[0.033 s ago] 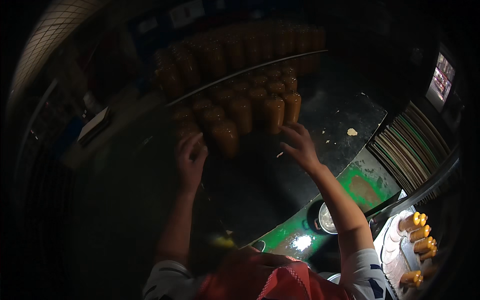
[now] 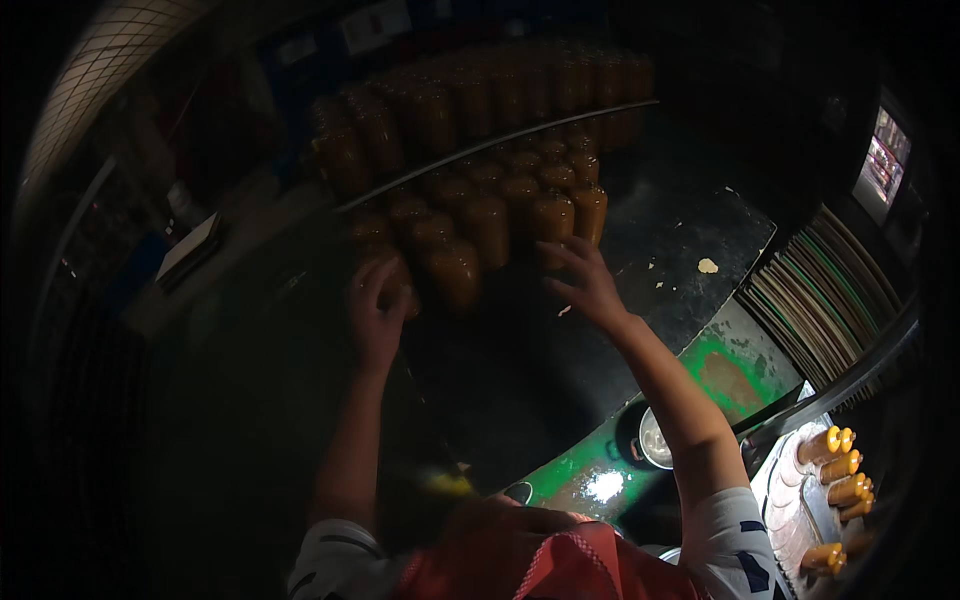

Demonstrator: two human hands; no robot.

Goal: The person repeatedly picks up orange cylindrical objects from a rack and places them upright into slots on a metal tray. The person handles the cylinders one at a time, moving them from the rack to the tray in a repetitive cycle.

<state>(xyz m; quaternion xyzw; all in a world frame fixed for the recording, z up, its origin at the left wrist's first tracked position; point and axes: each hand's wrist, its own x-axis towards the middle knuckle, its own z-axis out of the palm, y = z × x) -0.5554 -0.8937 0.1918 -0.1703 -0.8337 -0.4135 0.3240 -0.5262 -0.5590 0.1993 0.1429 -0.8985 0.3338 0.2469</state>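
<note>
Rows of jars filled with something orange-brown (image 2: 455, 270) stand on a dark tabletop ahead of me, in deep shade. My left hand (image 2: 376, 305) is at the near left corner of the group, its fingers curved and apart beside a front jar (image 2: 400, 290). Whether they touch that jar is hard to see in the dark. On the other side, my right hand (image 2: 588, 283) has its fingers spread, with the fingertips at the lower part of a front right jar (image 2: 553, 222). Neither hand grips anything that I can make out.
A thin pale strip (image 2: 500, 138) runs between the front jars and more jars (image 2: 430, 115) behind. At right are stacked thin boards (image 2: 825, 290), a green-painted surface (image 2: 715, 365), a round metal pot (image 2: 655, 440) and a lit machine plate (image 2: 785, 500) with orange-topped jars (image 2: 842, 465).
My right hand has moved slightly left, closer to the front right jar. My left hand has shifted a little, and a jar beside its fingers shows more.
</note>
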